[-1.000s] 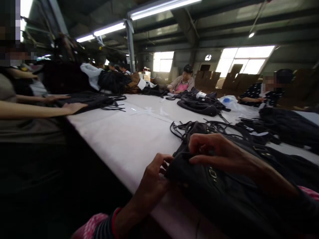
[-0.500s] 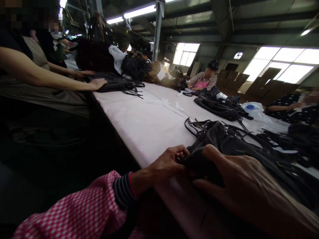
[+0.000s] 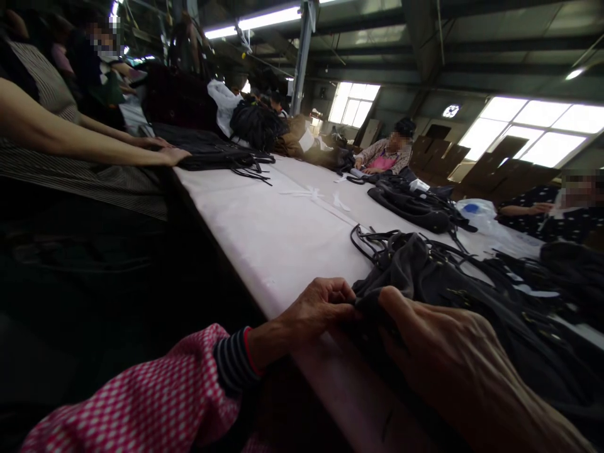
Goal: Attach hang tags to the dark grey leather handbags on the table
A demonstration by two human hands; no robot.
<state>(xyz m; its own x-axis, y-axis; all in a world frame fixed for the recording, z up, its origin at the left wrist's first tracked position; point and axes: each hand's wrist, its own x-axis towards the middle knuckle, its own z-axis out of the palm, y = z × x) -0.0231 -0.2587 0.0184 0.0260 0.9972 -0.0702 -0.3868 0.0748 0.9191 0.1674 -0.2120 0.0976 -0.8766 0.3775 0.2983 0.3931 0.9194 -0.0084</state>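
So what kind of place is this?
Probably a factory workroom, maybe for bags. What look like black bags with thin straps lie on a big white table, several people are around it, and long tube lights shine overhead.

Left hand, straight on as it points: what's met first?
The dark bag; the left hand has its fingertips at the bag's edge, though exact depth there is unclear.
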